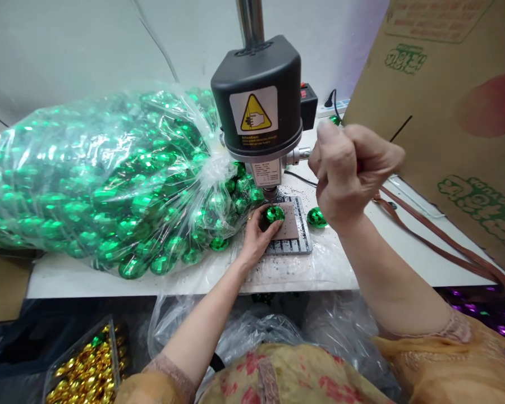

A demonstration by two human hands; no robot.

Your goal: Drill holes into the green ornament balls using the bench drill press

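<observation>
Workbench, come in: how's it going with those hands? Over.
Left hand holding green ball below machine head. Right hand closed on side lever. Loose ball beside baseplate, not under machine head.

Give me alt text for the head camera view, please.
A person's left hand holds a shiny green ball beneath a black drill-like machine, while the right hand is closed in a fist at its side. A clear bag packed with similar green balls lies leftward on the white table.

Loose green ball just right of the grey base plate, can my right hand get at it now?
Probably yes, after letting go: the right hand seems closed on the side handle, but nothing visible blocks the ball.
</observation>
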